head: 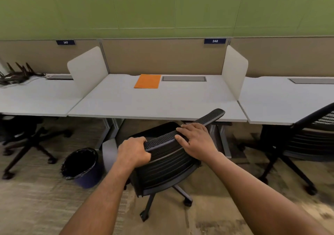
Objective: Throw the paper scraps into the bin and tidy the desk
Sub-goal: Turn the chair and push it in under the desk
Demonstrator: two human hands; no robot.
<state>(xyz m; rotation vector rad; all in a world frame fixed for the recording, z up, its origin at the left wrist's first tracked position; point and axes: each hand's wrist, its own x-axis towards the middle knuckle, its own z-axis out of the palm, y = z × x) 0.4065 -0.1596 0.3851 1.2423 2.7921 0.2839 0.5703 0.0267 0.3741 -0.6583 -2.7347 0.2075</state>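
A: Left grip (134,152) wraps the chair (168,164) backrest's top edge; right grip (196,140) lies flat on it, fingers spread.

B: And beyond?

A: Bin (81,167) on the floor at 9 o'clock of the chair; orange folder (147,81) at 12 o'clock on the bench (153,101).

Green wall (162,5), tan partitions (162,57), black chairs (307,135), mottled carpet (36,207).

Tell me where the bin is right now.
The bin stands on the carpet at lower left of the head view, below the desk edge, left of the chair.
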